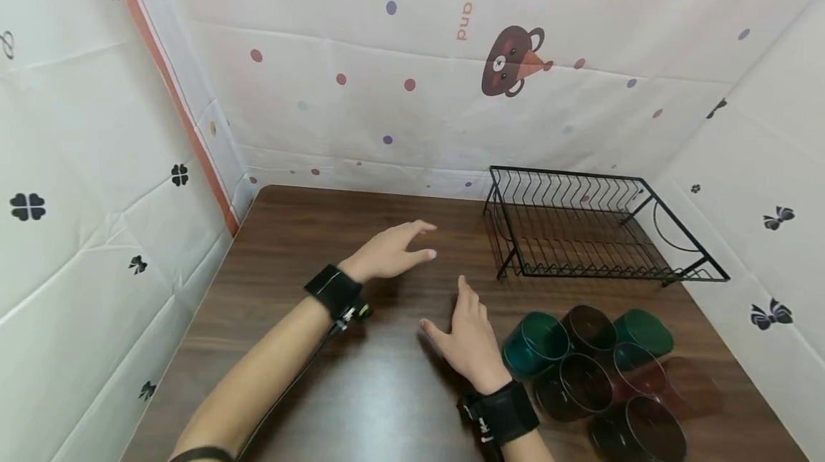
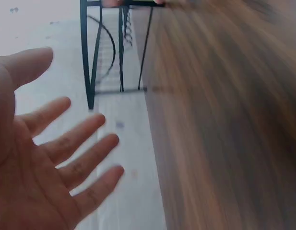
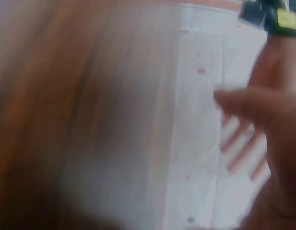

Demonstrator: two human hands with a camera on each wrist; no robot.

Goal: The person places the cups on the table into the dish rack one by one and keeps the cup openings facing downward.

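Observation:
My left hand (image 1: 392, 251) hovers over the middle of the brown table, fingers extended and thumb apart, holding nothing. In the left wrist view its palm (image 2: 37, 177) faces the camera with the fingers spread. Lower and to the right, my right hand (image 1: 472, 337) is held above the table, thumb spread from the fingers and nothing in its grasp. A teal glass (image 1: 535, 344) stands just to the right of it, nearest of the group. The right wrist view is blurred, with the right hand (image 3: 287, 139) at its right side and the left hand beyond.
A black wire dish rack (image 1: 580, 277) stands at the back right of the wood-grain table (image 1: 309, 233). Several tinted glasses, green, brown and a reddish one (image 1: 638, 376), cluster in front of it. Patterned white sheets (image 1: 322, 118) hang behind and along both sides.

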